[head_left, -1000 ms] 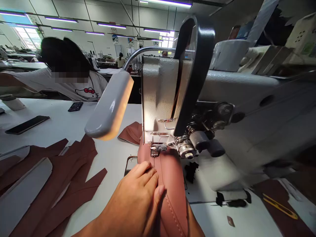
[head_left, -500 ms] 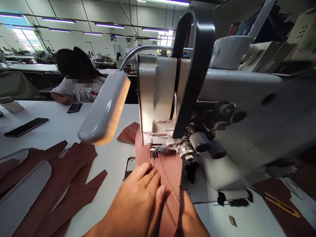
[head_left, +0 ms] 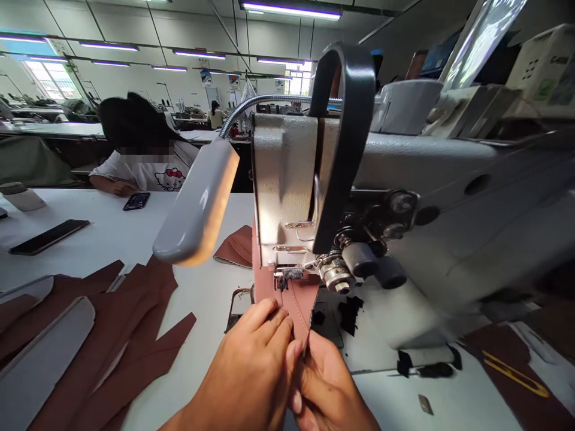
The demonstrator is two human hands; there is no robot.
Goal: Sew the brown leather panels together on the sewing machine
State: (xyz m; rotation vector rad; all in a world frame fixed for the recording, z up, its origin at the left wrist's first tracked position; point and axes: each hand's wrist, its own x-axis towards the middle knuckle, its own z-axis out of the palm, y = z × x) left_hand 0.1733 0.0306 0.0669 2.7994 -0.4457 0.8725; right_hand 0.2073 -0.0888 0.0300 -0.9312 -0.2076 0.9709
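Observation:
A brown leather piece (head_left: 300, 302) with a stitched seam lies under the presser foot (head_left: 284, 275) of a grey sewing machine (head_left: 404, 197). My left hand (head_left: 251, 371) lies on its left side, fingers pressed together against the leather close to the foot. My right hand (head_left: 330, 386) pinches the near end of the piece from the right. Both hands meet at the narrow tail of the leather, which stands on edge between them.
A gooseneck lamp (head_left: 197, 203) hangs left of the needle. Several cut brown leather pieces (head_left: 112, 335) and grey patterns (head_left: 40, 353) lie at left. A folded brown piece (head_left: 236, 245) sits behind the lamp. Phones (head_left: 49, 236) lie on the white table (head_left: 135, 233). Another person (head_left: 139, 149) sits across. Yellow snips (head_left: 516, 368) lie at right.
The leather has fed away under the foot, leaving only a short tail. My right hand has come into view and pinched that tail. The person across has shifted right.

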